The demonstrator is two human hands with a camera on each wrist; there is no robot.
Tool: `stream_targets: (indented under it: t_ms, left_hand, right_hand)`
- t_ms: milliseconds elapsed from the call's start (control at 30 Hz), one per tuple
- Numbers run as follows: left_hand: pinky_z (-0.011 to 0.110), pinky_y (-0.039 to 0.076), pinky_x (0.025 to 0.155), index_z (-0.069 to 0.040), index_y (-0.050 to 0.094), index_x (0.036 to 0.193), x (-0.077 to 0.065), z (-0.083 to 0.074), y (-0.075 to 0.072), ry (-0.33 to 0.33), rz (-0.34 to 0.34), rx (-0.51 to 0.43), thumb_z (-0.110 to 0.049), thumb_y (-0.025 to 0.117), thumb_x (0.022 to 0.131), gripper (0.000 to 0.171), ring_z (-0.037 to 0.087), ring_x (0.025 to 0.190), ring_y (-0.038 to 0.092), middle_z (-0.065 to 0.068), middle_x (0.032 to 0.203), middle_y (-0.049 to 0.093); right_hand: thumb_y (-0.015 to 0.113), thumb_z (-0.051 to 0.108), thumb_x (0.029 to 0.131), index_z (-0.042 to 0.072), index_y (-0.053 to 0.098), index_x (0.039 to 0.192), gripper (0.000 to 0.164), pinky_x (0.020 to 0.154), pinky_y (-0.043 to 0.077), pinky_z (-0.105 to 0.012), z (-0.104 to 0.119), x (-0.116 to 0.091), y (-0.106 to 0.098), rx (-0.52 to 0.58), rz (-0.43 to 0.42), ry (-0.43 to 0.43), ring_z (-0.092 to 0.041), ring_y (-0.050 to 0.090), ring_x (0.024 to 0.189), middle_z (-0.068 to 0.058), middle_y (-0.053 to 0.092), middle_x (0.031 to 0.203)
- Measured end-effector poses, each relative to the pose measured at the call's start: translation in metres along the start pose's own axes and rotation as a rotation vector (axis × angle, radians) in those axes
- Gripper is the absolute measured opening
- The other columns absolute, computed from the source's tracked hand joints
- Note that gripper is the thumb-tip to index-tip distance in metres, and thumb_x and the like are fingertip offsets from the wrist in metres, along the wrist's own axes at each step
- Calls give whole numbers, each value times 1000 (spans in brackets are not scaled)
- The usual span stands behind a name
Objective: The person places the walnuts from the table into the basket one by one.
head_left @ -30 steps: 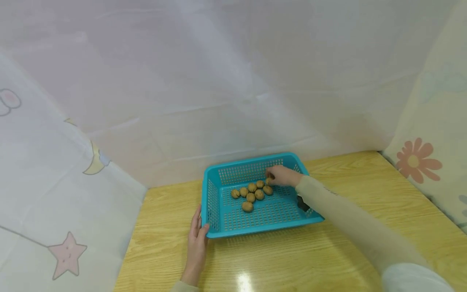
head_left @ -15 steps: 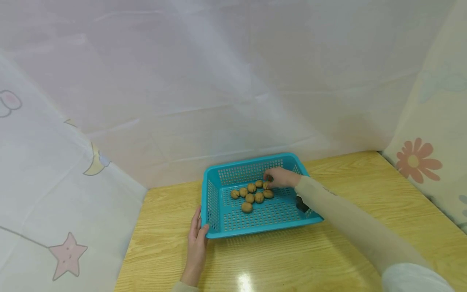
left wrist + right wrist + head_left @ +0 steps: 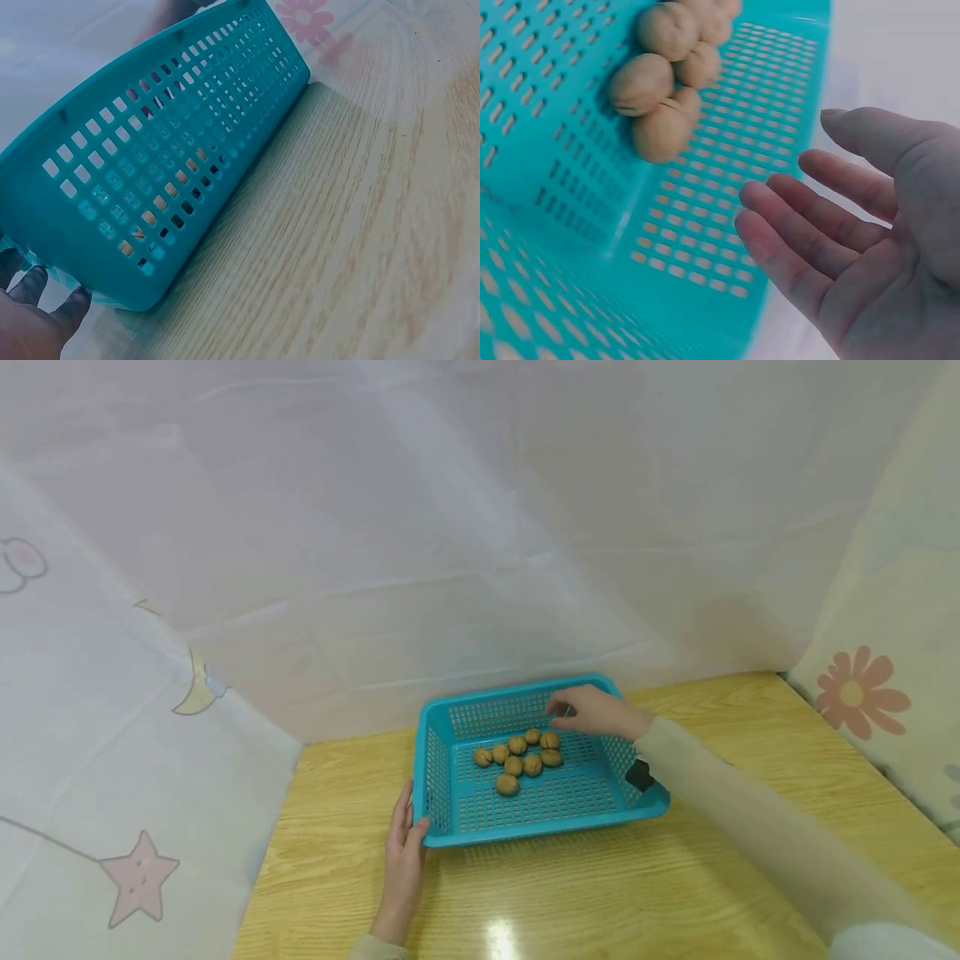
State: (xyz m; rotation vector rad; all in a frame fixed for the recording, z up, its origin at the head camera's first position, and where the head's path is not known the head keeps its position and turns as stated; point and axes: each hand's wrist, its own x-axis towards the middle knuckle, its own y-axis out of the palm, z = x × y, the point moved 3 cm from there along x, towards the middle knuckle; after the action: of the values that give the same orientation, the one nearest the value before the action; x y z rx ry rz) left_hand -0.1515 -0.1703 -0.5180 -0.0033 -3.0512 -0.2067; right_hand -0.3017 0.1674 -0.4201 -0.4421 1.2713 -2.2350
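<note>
In the head view a turquoise plastic basket (image 3: 547,824) with slotted walls stands on the table. Several brown walnuts (image 3: 507,784) lie in a loose group on its floor, left of the middle. My left hand (image 3: 405,864) grips the basket's near left corner, thumb on the rim and fingers along the outer wall; in the left wrist view its fingertips (image 3: 73,304) meet the corner. Above the walnuts, near the basket's far right part, is my right hand (image 3: 596,712). The right wrist view shows that palm (image 3: 877,292) with fingers spread and nothing between them.
The wooden table (image 3: 337,827) extends to both sides and in front of the basket. Behind it hangs a pale cloth wall (image 3: 480,527), close to the basket's far rim. Printed cloth with a flower (image 3: 851,693) stands at the right.
My right hand has let go of a walnut at the right end of the group and risen away to the right. My left hand keeps its place on the basket corner.
</note>
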Motion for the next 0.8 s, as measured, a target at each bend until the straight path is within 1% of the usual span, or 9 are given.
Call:
stream_targets:
  t_ms: [67, 167, 333, 400, 500, 600, 700, 800]
  left_hand:
    - [24, 46, 109, -6, 15, 167, -1, 0, 1, 0, -1, 4, -10, 42, 109, 64, 42, 151, 31, 20, 169, 25]
    - [25, 47, 108, -10, 17, 168, -1, 1, 3, -3, -8, 21, -11, 42, 109, 64, 40, 151, 33, 19, 169, 25]
    - [26, 45, 110, -14, 20, 168, 0, -1, 2, -5, -20, 39, -11, 43, 108, 63, 37, 152, 32, 17, 169, 26]
    - [27, 45, 111, -14, 21, 167, 0, -2, 1, -8, -23, 44, -12, 42, 109, 62, 38, 152, 33, 17, 169, 27]
    - [26, 45, 110, -12, 20, 167, -2, -4, -1, -13, -17, 49, -12, 41, 109, 62, 38, 152, 33, 18, 168, 28]
    - [23, 47, 107, -11, 20, 167, -5, -6, -4, -17, -21, 66, -14, 41, 110, 61, 37, 150, 37, 18, 167, 32]
    - [21, 47, 106, -10, 22, 167, -7, -8, -7, -7, -30, 103, -14, 40, 111, 59, 37, 149, 38, 18, 166, 34]
    - [19, 46, 107, -8, 24, 166, -7, -11, -14, 13, -39, 175, -12, 39, 111, 57, 37, 149, 38, 17, 165, 36]
  right_hand:
    - [66, 14, 102, 1, 69, 123, 25, 90, 60, -46, 3, -9, -8, 5, -27, -26, -30, 70, 105, -16, 72, 119]
    - [66, 13, 102, -2, 66, 126, 28, 91, 59, -47, 5, -26, -20, 27, -56, -40, -30, 69, 105, -17, 70, 121]
    - [65, 17, 104, -1, 65, 129, 31, 88, 59, -46, 7, -58, -34, 53, -117, -26, -25, 67, 105, -13, 69, 122]
    - [64, 19, 104, 0, 64, 130, 33, 89, 58, -49, 8, -72, -37, 57, -141, -5, -26, 67, 106, -13, 69, 124]
    - [63, 22, 106, -1, 63, 133, 36, 91, 58, -52, 8, -95, -37, 56, -173, 26, -28, 66, 110, -15, 68, 128]
    - [61, 22, 107, -3, 62, 134, 37, 90, 58, -52, 4, -117, -34, 38, -208, 53, -29, 66, 111, -17, 67, 130]
    - [61, 22, 107, -1, 62, 135, 36, 88, 58, -52, -4, -138, -28, 6, -264, 77, -30, 66, 110, -16, 67, 131]
    - [60, 23, 107, 1, 62, 136, 36, 88, 57, -55, -12, -159, -19, -27, -320, 109, -34, 64, 114, -16, 65, 134]
